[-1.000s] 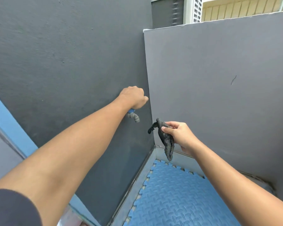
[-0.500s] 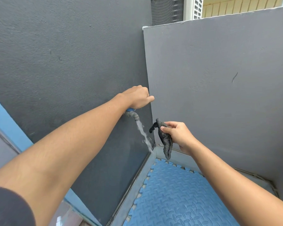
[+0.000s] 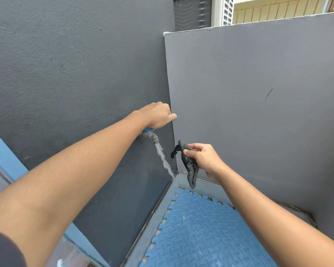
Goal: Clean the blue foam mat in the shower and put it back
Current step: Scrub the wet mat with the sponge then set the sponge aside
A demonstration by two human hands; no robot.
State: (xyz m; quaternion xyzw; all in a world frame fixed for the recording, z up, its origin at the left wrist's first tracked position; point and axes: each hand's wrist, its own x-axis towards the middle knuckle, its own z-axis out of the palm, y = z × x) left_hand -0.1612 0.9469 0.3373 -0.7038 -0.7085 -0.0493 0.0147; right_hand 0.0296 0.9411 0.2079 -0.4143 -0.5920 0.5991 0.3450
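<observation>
The blue foam mat [image 3: 202, 230] with interlocking edges lies on the shower floor in the corner, at the lower middle of the view. My left hand [image 3: 158, 115] grips the blue handle of a grey tap [image 3: 151, 136] fixed to the dark left wall. Water [image 3: 163, 159] streams from the spout down toward the corner. My right hand [image 3: 202, 158] holds a dark grey rag [image 3: 190, 170] that hangs just right of the stream, above the mat's far edge.
Two grey walls meet in a corner [image 3: 170, 93] right behind the tap. A grey raised border [image 3: 162, 209] runs along the mat's left and far sides. A blue strip [image 3: 2, 151] runs along the lower left.
One second ago the tap was dry; water now runs in a full stream. My left hand has turned on the handle. The right hand with the rag has barely moved.
</observation>
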